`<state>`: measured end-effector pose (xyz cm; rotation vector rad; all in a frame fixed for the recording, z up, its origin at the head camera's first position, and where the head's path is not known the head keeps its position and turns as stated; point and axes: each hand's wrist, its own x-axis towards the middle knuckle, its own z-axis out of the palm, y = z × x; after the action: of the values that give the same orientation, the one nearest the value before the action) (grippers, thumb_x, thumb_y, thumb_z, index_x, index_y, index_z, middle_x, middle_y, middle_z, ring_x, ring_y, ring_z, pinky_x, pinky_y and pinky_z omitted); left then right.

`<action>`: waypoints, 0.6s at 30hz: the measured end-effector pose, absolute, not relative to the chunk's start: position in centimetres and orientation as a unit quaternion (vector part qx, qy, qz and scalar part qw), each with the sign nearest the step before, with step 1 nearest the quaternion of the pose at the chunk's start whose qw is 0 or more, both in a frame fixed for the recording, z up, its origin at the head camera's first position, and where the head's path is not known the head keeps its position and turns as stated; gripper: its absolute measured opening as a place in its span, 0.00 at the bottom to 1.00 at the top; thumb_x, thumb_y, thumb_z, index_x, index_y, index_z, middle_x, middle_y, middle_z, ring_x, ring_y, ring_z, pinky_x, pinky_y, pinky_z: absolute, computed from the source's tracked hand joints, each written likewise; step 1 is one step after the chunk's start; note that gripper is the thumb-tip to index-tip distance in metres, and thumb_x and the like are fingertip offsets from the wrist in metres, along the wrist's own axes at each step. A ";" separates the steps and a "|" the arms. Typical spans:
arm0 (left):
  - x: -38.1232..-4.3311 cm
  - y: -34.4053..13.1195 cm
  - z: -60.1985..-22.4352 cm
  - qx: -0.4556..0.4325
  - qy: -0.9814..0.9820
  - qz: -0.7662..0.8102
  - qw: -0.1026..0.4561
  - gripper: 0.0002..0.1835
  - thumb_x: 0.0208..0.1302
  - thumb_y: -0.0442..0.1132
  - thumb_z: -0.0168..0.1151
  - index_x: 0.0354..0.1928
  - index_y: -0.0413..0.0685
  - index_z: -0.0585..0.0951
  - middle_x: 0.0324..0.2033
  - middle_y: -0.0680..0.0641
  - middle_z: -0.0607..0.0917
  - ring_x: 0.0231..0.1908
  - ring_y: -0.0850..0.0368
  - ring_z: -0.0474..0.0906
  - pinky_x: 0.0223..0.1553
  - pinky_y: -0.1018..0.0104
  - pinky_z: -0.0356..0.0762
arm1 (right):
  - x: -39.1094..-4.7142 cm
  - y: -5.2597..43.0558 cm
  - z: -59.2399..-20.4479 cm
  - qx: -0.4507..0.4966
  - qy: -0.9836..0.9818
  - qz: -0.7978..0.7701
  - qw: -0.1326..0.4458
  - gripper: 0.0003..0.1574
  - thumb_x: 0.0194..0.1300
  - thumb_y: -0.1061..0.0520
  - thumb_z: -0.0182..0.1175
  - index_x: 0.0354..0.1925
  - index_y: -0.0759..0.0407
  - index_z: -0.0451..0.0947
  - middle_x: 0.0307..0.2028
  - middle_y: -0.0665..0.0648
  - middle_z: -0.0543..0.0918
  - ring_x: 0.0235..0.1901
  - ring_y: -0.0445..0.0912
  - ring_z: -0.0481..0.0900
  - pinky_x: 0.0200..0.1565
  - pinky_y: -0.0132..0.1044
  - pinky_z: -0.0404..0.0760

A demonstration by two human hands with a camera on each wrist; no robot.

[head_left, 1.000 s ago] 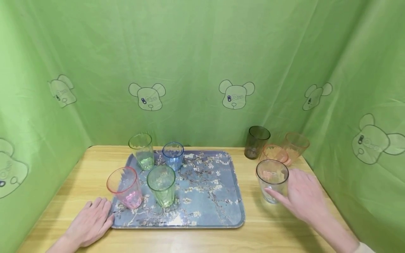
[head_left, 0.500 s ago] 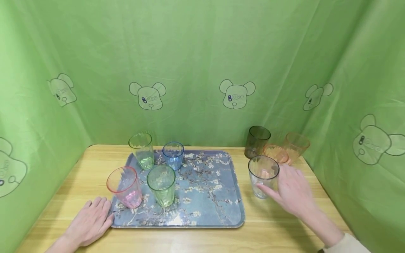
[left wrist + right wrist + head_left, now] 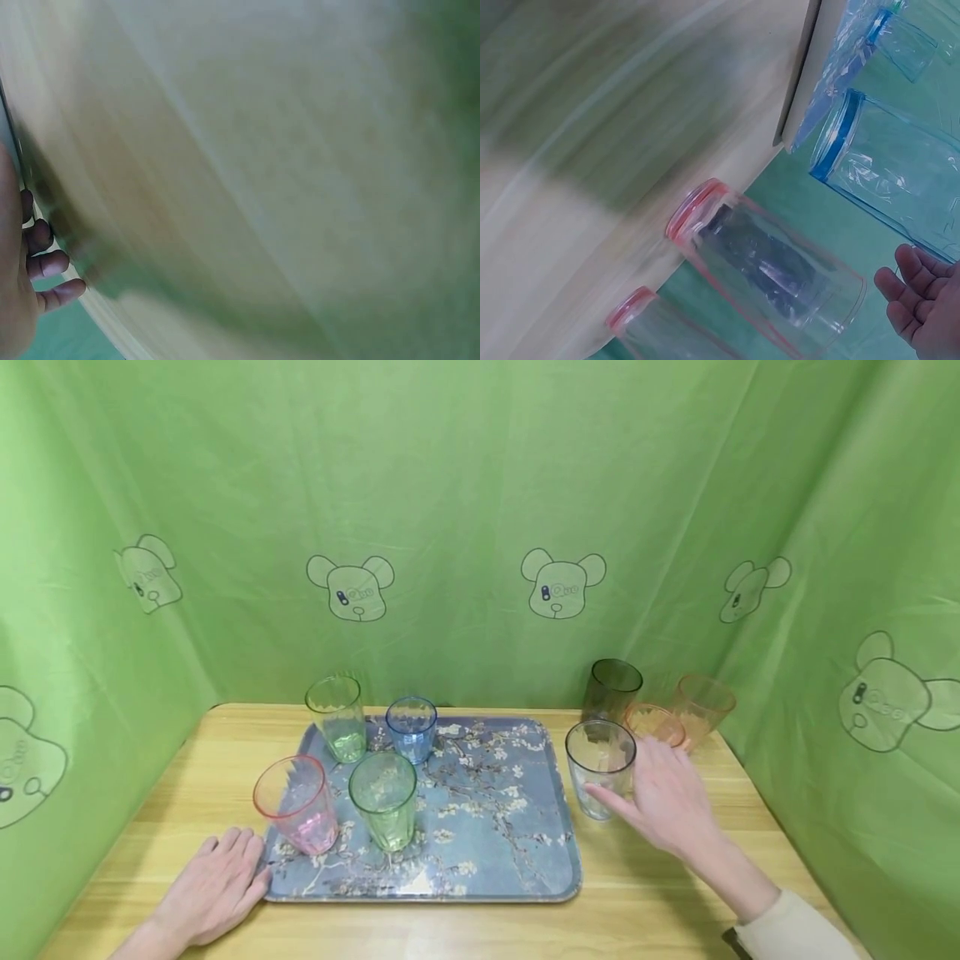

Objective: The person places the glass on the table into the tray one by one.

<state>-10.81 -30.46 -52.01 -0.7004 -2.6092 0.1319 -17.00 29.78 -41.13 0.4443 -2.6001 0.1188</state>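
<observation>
My right hand [image 3: 667, 797] holds a clear drinking glass [image 3: 591, 777] with a dark rim, upright beside the tray's right edge. Its thumb lies across the near side. In the right wrist view the glass [image 3: 900, 176] looks bluish, and curled fingers [image 3: 919, 289] meet its side. My left hand [image 3: 212, 887] rests palm down on the table, at the near left corner of the flowered blue tray [image 3: 502, 827]. On that tray stand a pink glass [image 3: 303, 818], a green glass [image 3: 386, 814], a yellow-green glass [image 3: 341, 727] and a blue glass [image 3: 411, 735].
Behind my right hand stand a dark grey glass [image 3: 609, 693] and two orange glasses, one nearer [image 3: 651, 725] and one farther right [image 3: 703, 706]. A green curtain [image 3: 457, 468] encloses the wooden table [image 3: 420, 935] at the back and both sides.
My right hand has carried the clear glass leftward and slightly away from me, closer to the tray. My left hand and the other glasses have stayed in place.
</observation>
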 end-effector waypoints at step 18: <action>-10.8 -30.4 -52.0 -0.246 -0.944 0.049 0.212 0.13 0.61 0.51 0.60 0.36 0.52 0.70 0.29 0.54 0.66 0.33 0.58 0.64 0.35 0.62 0.63 | -18.8 27.5 -41.9 0.164 -0.954 0.075 0.240 0.53 0.62 0.24 0.64 0.54 0.72 0.74 0.40 0.66 0.81 0.39 0.57 0.78 0.47 0.54 0.77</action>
<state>-10.78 -30.35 -52.05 -0.6829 -2.6228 0.1355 -18.80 27.46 -41.90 0.4498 -2.6106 0.2064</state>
